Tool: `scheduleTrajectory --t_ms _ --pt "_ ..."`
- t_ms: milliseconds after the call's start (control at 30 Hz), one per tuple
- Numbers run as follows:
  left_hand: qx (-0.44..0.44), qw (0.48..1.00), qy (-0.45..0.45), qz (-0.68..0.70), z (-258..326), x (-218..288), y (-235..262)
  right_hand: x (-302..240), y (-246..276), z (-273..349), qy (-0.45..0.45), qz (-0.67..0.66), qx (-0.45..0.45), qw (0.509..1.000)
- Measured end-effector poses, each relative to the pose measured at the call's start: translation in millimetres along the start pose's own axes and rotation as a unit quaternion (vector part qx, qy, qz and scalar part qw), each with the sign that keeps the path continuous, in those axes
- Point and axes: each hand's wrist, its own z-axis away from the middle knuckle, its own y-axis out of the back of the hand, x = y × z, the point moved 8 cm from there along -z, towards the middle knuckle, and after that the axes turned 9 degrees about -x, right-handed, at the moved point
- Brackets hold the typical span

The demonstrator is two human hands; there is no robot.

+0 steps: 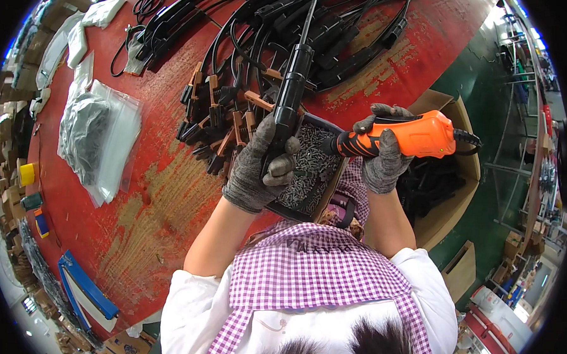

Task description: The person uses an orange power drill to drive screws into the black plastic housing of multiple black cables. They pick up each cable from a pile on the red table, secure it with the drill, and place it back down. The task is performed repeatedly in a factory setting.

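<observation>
My left hand [258, 172], in a grey knit glove, is closed round a black tubular handle [291, 88]. A thin dark cable or rod runs up from the handle's far end. Wrapped in my gloved right hand [385, 150] is an orange and black electric screwdriver [426, 135], pointing left. Its tip lies over the screw tray, apart from the handle. Between and below my hands, the dark tray [291, 213] holds many small grey screws [313, 169]. Left of the handle lie several black clamps with copper-coloured jaws [238, 127].
The worn red table [171, 207] bears black handles with cables [328, 32] at the back. Clear plastic bags [114, 137] lie left, a blue-edged piece [86, 290] at the near left. A cardboard box [464, 188] with black parts stands right of the tray.
</observation>
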Motion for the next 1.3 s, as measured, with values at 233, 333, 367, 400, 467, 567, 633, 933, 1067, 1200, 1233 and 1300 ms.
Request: scheduleTrajectory --t_ms 233,333,367,400,467,567,633,933,1067,1200,1233,1300 --pt "0.002 0.999 0.025 -0.028 -3 -21 4 -55 -6 -8 0.036 -0.038 -0.019 0.998" --pt "0.030 0.995 0.009 -0.089 -6 -28 9 -88 0 -15 0.073 -0.070 -0.033 0.994" --pt "0.027 0.997 0.013 -0.073 -7 -32 12 -101 -6 -20 0.087 -0.058 -0.060 0.993" --pt "0.022 0.998 0.018 -0.064 -8 -37 13 -111 -8 -23 0.099 -0.071 -0.065 0.990" --pt "0.011 0.999 0.026 -0.045 -11 -45 18 -128 -14 -26 0.124 -0.099 -0.078 0.984" --pt "-0.015 0.999 0.034 -0.003 -13 -51 27 -134 -21 -31 0.137 -0.127 -0.064 0.980" --pt "-0.021 0.999 0.036 0.014 -14 -52 26 -130 -28 -34 0.141 -0.138 -0.079 0.977" --pt "-0.038 0.998 0.037 0.027 -13 -50 20 -96 -34 -32 0.106 -0.113 -0.059 0.986" --pt "-0.048 0.998 0.035 0.033 -13 -49 21 -92 -32 -31 0.103 -0.111 -0.048 0.987" --pt "-0.047 0.998 0.025 0.026 -13 -49 21 -93 -34 -32 0.106 -0.123 -0.042 0.986" --pt "-0.053 0.998 0.030 0.029 -14 -50 20 -96 -34 -32 0.107 -0.123 -0.044 0.986" --pt "-0.060 0.997 0.030 0.034 -14 -50 19 -95 -36 -33 0.104 -0.129 -0.054 0.985"
